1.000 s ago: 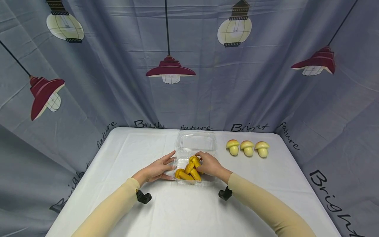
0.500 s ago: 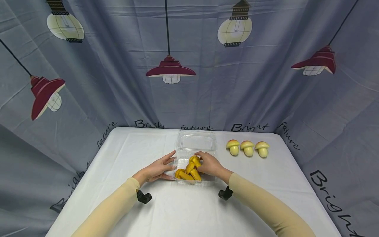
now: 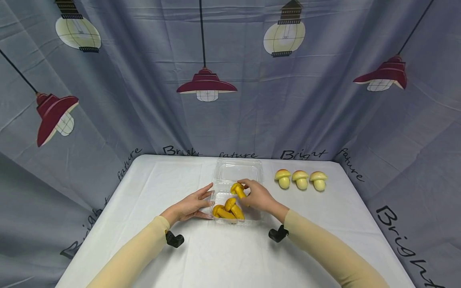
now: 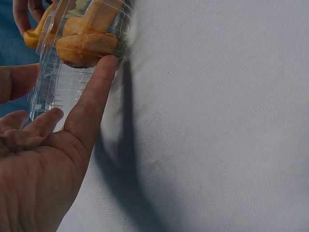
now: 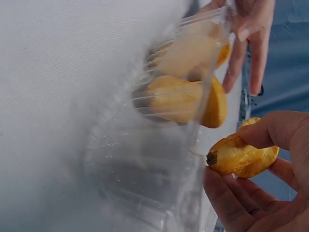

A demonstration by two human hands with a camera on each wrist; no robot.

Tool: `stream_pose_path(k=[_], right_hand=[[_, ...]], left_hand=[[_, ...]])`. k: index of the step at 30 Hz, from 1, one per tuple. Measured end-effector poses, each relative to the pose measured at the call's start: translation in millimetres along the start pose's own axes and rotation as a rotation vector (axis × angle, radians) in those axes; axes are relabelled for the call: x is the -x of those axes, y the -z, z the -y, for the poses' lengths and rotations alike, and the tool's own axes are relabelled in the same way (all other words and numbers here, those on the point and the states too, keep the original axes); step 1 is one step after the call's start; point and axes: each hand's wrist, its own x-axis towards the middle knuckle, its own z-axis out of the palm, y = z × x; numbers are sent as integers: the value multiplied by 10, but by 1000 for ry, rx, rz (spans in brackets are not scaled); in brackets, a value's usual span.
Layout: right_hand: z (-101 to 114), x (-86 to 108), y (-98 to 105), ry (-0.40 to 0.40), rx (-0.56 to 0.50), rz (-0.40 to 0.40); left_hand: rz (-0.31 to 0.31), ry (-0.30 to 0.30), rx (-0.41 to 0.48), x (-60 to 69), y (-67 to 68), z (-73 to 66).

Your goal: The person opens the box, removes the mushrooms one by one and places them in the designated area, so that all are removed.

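My right hand (image 3: pixel 258 196) pinches a yellow-brown mushroom (image 3: pixel 237 189) between thumb and fingers, raised over a clear plastic clamshell box (image 3: pixel 255 215). In the right wrist view the held mushroom (image 5: pixel 246 157) shows its dark stem end, just above the box rim. Two more brown mushrooms (image 3: pixel 234 208) lie in the left part of the box. My left hand (image 3: pixel 191 205) rests against the box's left wall with fingers spread and fairly straight. In the left wrist view one fingertip of the left hand (image 4: pixel 53 159) touches the wall beside a mushroom cap (image 4: pixel 87 48).
Three pale yellow mushrooms with reddish-topped caps (image 3: pixel 301 180) stand in a row at the table's back right. The box's lid (image 3: pixel 239 171) lies folded back behind it. A white cloth covers the table (image 3: pixel 223 256); a grey curtain (image 3: pixel 237 124) hangs around its far sides.
My right hand has lifted one brown mushroom up and slightly away from the two others in the box. The left hand has stayed in place at the box's side.
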Motion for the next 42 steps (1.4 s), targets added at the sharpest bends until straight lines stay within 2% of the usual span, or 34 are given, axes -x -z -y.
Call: stream_pose_path(k=[8,17,27,37,42], right_hand=[[-13,29,129,3,-116,-34],[-96,88,298,19,-178,-76],[-223,206,524,2,-344,-81],[-344,345,716,-41,-394,-117],[-507,392,754,-54,-404,-154]], left_hand=[[-3,4,-6,1,0,11],[-4,3,-2,-4,2,23],[-12,5,-8,-4,0,11],[9,0,-14,-2,13,6],[4,2,-19,-1,12,6]])
